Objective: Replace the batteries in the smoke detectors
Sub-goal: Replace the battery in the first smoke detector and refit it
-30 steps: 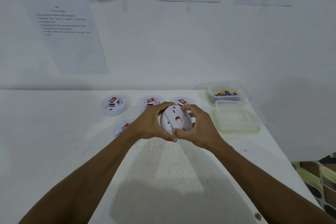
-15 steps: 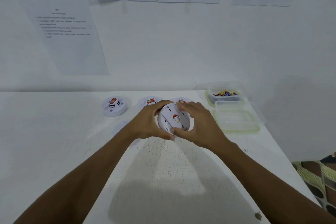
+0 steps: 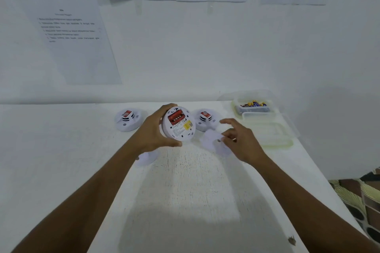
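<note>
The smoke detector (image 3: 178, 124) has come apart since half a second ago. Then both hands were wrapped round it with its white back closed. Now the left hand (image 3: 156, 131) alone grips the round body, fingers curled over the top edge and thumb under the bottom edge, holding it above the worktop (image 3: 185, 181). It is tilted so its open back faces the camera, showing a red battery bay and a yellow label.

The right hand (image 3: 242, 141) has swung off to the right and pinches the back plate (image 3: 212, 141) by its edge in loosely curled fingers. The plate is blurred, low over the worktop and just right of the body but apart from it.

Three more detectors lie on the worktop as before. One is at the back left (image 3: 127, 119), and one is at the back (image 3: 204, 121) between the two hands. A third (image 3: 147, 157) shows only partly from under the left forearm.

At the far right corner a clear tub (image 3: 236, 107) holds loose batteries (image 3: 254, 104). A second clear plastic container (image 3: 269, 135) lies just in front of the tub. Printed sheets of paper (image 3: 78, 47) hang on the wall (image 3: 205, 47) behind.
</note>
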